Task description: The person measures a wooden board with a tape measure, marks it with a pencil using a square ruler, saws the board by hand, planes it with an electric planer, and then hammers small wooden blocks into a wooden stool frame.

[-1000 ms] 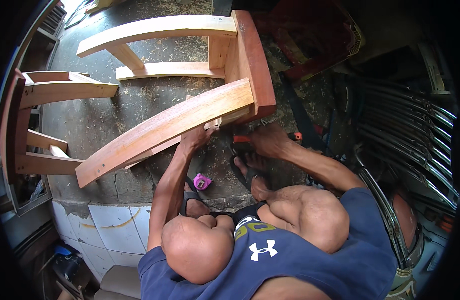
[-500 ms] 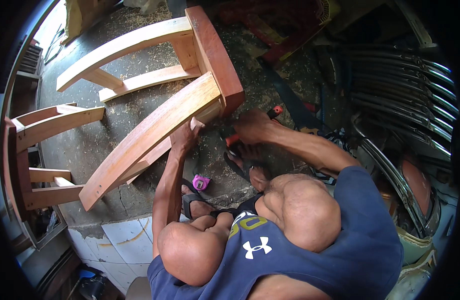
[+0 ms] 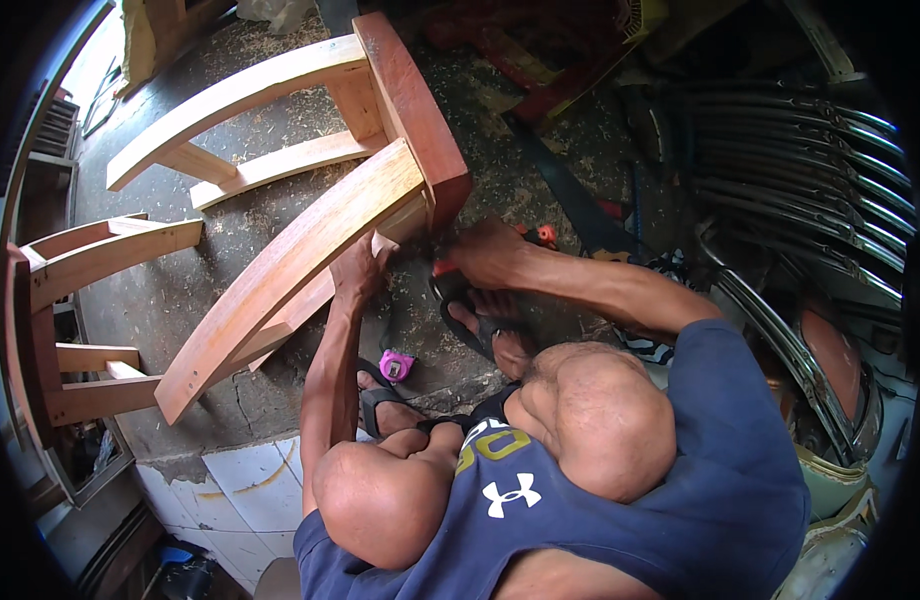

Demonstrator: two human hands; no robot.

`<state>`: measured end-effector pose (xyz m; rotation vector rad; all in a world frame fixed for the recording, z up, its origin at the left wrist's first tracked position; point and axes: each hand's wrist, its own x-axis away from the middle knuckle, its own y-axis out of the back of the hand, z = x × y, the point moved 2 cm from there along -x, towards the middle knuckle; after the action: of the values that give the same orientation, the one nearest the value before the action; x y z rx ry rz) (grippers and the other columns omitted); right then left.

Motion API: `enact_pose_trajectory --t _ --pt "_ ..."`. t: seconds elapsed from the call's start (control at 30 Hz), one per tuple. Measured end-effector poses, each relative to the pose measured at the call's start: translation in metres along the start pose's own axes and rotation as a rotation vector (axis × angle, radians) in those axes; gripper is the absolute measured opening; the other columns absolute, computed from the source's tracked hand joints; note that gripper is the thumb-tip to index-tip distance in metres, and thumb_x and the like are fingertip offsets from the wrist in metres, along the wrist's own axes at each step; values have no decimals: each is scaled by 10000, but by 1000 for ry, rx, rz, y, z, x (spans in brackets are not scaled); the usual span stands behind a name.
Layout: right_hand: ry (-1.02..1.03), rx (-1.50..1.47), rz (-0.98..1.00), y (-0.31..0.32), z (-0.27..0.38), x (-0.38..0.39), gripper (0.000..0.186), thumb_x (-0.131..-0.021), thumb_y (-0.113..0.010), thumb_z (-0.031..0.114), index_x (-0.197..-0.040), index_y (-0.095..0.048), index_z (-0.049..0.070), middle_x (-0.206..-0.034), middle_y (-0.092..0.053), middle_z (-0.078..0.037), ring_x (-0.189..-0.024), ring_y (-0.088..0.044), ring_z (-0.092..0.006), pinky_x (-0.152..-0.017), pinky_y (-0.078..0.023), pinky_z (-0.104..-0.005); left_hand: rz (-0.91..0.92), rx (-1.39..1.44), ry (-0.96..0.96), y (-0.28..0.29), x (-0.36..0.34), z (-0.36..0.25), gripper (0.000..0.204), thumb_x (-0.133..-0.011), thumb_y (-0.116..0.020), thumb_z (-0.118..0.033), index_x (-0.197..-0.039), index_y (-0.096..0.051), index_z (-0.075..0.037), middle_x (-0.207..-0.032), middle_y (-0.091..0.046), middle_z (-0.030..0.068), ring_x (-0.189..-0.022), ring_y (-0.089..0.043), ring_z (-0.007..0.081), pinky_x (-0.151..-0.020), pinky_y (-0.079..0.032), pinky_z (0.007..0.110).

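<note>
A wooden stool or small bench point(image 3: 280, 235) lies on its side, with a reddish-brown slab seat point(image 3: 410, 105) and pale curved legs. My left hand point(image 3: 358, 268) grips the near leg from below, close to the seat; some of its fingers are hidden behind the wood. Just past the seat's near corner, my right hand point(image 3: 485, 252) is closed around a red-and-black tool point(image 3: 446, 267). Its orange end pokes out beyond my knuckles. My hand covers most of the tool, so I cannot tell its kind.
A pink tape measure point(image 3: 396, 364) rests on the floor between my sandalled feet. Another curved-leg wooden piece point(image 3: 115, 262) stands at the left. Stacked chrome-tube frames point(image 3: 800, 180) fill the right side. A dark flat strip point(image 3: 560, 180) lies beyond my right hand.
My right hand has shifted slightly left with the tool, whose orange end sits lower. The whole view has drifted a little, and the stool appears slightly further left. My left hand keeps its grip.
</note>
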<state>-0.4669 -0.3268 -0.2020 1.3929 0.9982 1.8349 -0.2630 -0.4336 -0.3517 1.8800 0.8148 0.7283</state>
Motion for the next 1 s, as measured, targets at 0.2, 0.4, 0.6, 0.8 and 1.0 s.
enact_pose_trajectory --t 0.2,0.4,0.6,0.8,1.0 --pt "-8 -16 -83 -16 -7 -6 194 -812 -701 199 -912 -783 54 -965 -758 -225 -911 -763 -351 -787 -599 -497 -174 10 -132 6 1 -2 522 -904 -742 -412 -1304 -649 -89 -1094 -732 212 -1018 -699 418 -848 -544 523" --pt "-35 -48 -80 -5 -7 -9 234 -802 -717 205 -944 -777 29 -985 -763 -205 -913 -762 -360 -790 -603 -482 -176 1 -114 0 -1 4 505 -915 -720 -452 -1283 -653 -113 -977 -747 211 -926 -721 416 -775 -545 534" --pt "-17 11 -39 -1 -9 -10 225 -798 -711 180 -956 -785 39 -1003 -765 -194 -923 -763 -352 -786 -605 -472 -51 -20 -31 -2 -7 -4 539 -927 -699 -463 -1359 -616 -151 -924 -747 203 -890 -727 413 -752 -536 555" --pt "6 -21 -68 -15 -4 -15 228 -819 -697 197 -977 -792 63 -993 -773 -171 -982 -755 -338 -846 -590 -468 14 192 -116 -1 -12 19 530 -908 -744 -379 -1347 -619 -110 -1315 -661 153 -1237 -606 366 -985 -450 592" --pt "5 43 -11 -12 6 -17 204 -860 -643 174 -960 -800 91 -976 -777 -165 -960 -760 -335 -831 -592 -464 -69 266 -193 -2 -11 26 536 -854 -782 -289 -1329 -628 -96 -1257 -681 196 -1188 -623 422 -992 -494 518"
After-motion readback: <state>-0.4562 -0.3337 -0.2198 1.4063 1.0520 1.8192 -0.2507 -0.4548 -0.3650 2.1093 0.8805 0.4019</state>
